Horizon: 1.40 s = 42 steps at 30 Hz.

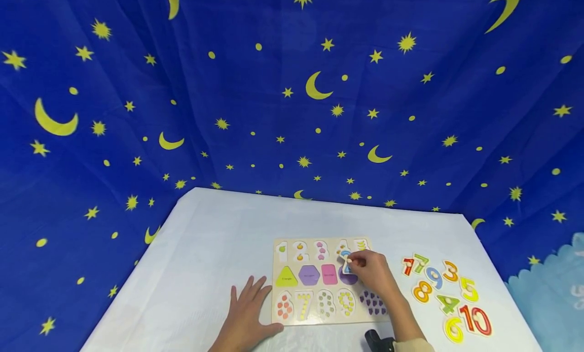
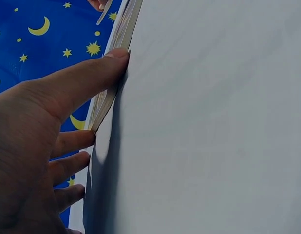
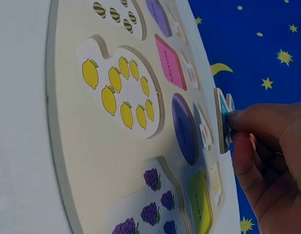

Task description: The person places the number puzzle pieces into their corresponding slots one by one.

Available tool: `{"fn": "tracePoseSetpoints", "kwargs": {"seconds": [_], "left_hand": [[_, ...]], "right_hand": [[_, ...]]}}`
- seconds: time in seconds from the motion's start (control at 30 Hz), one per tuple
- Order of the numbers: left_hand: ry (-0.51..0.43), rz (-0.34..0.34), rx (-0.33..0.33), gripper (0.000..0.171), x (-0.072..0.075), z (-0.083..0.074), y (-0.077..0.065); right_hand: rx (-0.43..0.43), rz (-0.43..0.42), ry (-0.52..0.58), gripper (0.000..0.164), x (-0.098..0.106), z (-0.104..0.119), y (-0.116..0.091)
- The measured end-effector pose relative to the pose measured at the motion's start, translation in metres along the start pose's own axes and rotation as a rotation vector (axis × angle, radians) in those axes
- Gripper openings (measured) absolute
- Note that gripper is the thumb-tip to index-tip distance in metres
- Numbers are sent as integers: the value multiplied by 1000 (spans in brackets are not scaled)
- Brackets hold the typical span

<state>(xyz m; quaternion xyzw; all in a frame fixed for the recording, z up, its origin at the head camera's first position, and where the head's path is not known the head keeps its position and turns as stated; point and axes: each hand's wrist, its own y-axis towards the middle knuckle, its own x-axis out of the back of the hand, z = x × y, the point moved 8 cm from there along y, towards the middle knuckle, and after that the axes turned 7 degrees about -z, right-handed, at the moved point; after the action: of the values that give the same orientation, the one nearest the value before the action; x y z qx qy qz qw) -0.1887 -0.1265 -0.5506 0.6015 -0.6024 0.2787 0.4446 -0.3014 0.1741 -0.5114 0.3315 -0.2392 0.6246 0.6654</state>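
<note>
A wooden number puzzle board [image 1: 357, 314] lies on the white table, its number-shaped recesses printed with fruit and other small pictures. My right hand [image 1: 375, 275] pinches a blue number piece [image 3: 221, 122], which looks like a 2, between thumb and fingers. That piece is held up over the board's right half, near the purple circle [image 3: 183, 127], apart from the surface. At the board's lower left corner, my left hand [image 1: 246, 311] lies with spread fingers. Its thumb touches the board's edge in the left wrist view.
Right of the board lie several loose number pieces, among them a red 10 [image 1: 476, 320], an orange 8 [image 1: 422, 291] and a green 4 [image 1: 448, 304]. A dark object [image 1: 378, 342] sits at my right wrist. Behind the table [image 1: 219, 225] hangs a blue star-and-moon cloth [image 1: 274, 98].
</note>
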Motion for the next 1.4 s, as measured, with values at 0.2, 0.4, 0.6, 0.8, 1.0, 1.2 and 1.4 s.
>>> {"fn": "tracePoseSetpoints", "kwargs": {"seconds": [0.2,0.4,0.6,0.8,1.0,1.2,1.4], "left_hand": [[-3,-8,-5,92,0,0,0],[-24,-1,-1,90,0,1,0],[-41,18,10,90,-2,1,1],[-64,33,15,92,-3,0,1],[-71,16,17,90,3,5,-2],[-62,22,15,90,3,2,-2],[-46,27,17,90,4,0,-1]], "right_hand": [[23,16,20,18,-6,6,6],[36,16,22,17,-11,8,9],[60,12,26,16,-14,9,11],[94,10,32,15,-20,10,14],[107,27,38,14,-33,21,18],[107,33,41,13,-38,24,22],[96,55,29,13,-41,28,26]]}}
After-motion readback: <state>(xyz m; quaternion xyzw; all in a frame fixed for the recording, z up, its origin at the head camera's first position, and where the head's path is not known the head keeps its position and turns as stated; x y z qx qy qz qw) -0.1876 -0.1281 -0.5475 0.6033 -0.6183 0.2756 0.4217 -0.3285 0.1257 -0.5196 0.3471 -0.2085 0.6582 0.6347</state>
